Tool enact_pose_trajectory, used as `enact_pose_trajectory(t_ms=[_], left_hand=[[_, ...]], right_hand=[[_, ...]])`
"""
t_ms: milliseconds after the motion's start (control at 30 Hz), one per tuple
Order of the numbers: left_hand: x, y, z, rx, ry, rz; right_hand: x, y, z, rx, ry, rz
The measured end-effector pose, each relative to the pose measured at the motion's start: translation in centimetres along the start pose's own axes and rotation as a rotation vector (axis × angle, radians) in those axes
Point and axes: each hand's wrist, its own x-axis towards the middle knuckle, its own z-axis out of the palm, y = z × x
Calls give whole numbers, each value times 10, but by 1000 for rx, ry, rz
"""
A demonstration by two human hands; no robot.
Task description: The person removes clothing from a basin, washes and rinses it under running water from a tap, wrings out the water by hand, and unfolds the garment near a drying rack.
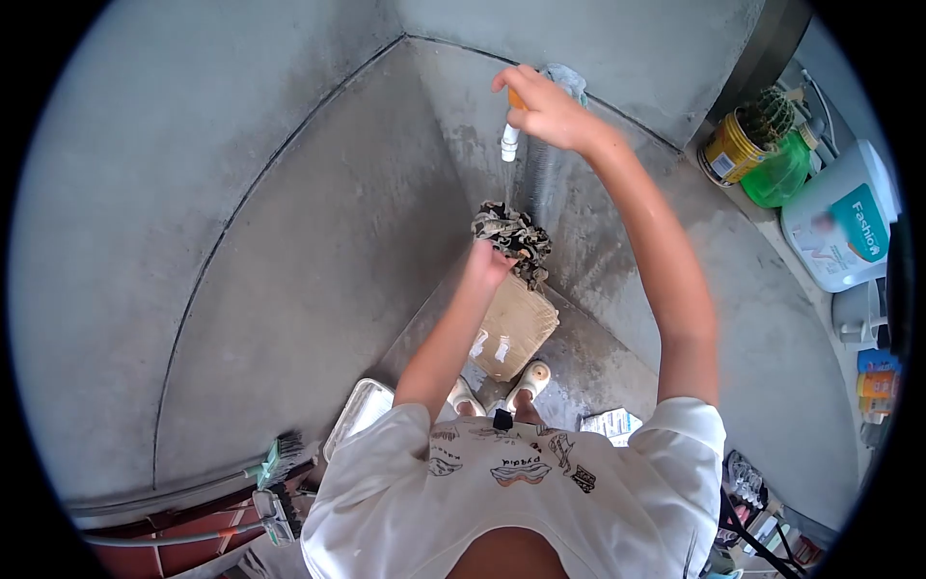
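Observation:
My left hand is closed around a bunched black-and-beige patterned cloth, held under a tap. The tap's white spout points down, and a thin stream of water falls from it toward the cloth. Up at the tap, my right hand has its thumb and fingers bent around the orange tap handle, which they partly cover. Below the cloth lies a tan, box-like piece that looks like cardboard, just in front of my feet.
Grey walls meet in a corner behind the tap. On the right ledge stand a cactus in a yellow can, a green bottle and a white "Fashion" jug. A white tray and a brush are at lower left.

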Motion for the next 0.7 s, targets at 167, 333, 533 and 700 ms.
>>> enact_pose_trajectory(t_ms=[167,333,533,700], left_hand=[[3,-6,5,-9,38,50],[-19,14,22,214,40,327],[-33,55,73,1212,-27,758],[-85,88,149,1677,-59,1184]], right_hand=[[-27,-2,19,92,289,-78],[-124,34,140,683,865,635],[-128,42,202,1978,333,887],[-114,44,238,1856,191,1224]])
